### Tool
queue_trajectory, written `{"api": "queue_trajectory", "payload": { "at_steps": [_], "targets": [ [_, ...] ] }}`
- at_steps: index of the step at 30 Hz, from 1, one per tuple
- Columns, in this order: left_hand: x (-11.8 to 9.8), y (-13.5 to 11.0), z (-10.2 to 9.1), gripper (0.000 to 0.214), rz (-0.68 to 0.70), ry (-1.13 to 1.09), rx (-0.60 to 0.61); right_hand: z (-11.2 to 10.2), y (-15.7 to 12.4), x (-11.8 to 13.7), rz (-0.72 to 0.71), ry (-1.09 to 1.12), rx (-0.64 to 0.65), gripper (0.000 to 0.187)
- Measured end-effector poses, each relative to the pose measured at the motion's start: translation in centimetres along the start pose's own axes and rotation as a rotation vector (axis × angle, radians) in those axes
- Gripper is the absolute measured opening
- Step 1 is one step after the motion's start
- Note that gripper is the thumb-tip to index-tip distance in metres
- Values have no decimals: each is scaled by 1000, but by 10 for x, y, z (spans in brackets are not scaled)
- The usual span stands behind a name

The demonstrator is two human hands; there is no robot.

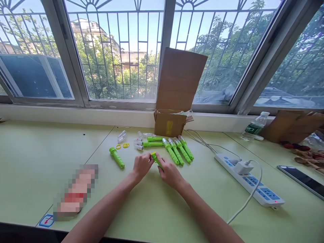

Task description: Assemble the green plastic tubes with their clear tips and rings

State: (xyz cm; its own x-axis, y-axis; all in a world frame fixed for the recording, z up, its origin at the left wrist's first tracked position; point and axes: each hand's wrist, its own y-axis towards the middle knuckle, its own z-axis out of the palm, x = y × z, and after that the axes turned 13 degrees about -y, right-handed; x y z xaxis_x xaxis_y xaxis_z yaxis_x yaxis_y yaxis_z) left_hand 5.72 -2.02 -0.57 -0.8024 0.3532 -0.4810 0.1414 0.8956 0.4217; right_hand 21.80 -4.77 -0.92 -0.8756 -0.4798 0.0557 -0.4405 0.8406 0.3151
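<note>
My right hand [170,173] is closed around a green ribbed plastic tube [157,161], its upper end tilted up and to the left. A yellow ring [153,154] shows at that end, where the pinched fingers of my left hand [142,165] meet it. To the left lies a loose green tube [117,158] with no clear cap. Several green tubes with clear caps [177,152] lie side by side right of my hands. Behind my hands are two more green tubes [153,144], loose yellow rings [126,145] and clear caps [122,136].
An open cardboard box [167,124] stands by the window. On the right are a white power strip [249,180] with a plugged-in charger and cable, a phone [301,180], and a water bottle [255,127]. A pixelated item [77,192] lies front left.
</note>
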Motion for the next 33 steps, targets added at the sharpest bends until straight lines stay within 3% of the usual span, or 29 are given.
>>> {"api": "queue_trajectory", "payload": {
  "at_steps": [6,14,19,26,33],
  "targets": [
    [-1,-1,0,24,85,116,21,3,2,3,51,86,-19,63],
    [-7,-7,3,20,177,54,-10,1,4,-13,98,112,-50,65],
    [-8,-6,2,23,121,-42,-68,-4,2,-19,185,2,-88,66],
    [1,-1,-4,22,0,-148,-29,-9,1,-9,122,-145,-27,64],
    [3,0,-5,17,-30,-205,14,-9,0,-9,63,-207,-4,59]
  ]
}}
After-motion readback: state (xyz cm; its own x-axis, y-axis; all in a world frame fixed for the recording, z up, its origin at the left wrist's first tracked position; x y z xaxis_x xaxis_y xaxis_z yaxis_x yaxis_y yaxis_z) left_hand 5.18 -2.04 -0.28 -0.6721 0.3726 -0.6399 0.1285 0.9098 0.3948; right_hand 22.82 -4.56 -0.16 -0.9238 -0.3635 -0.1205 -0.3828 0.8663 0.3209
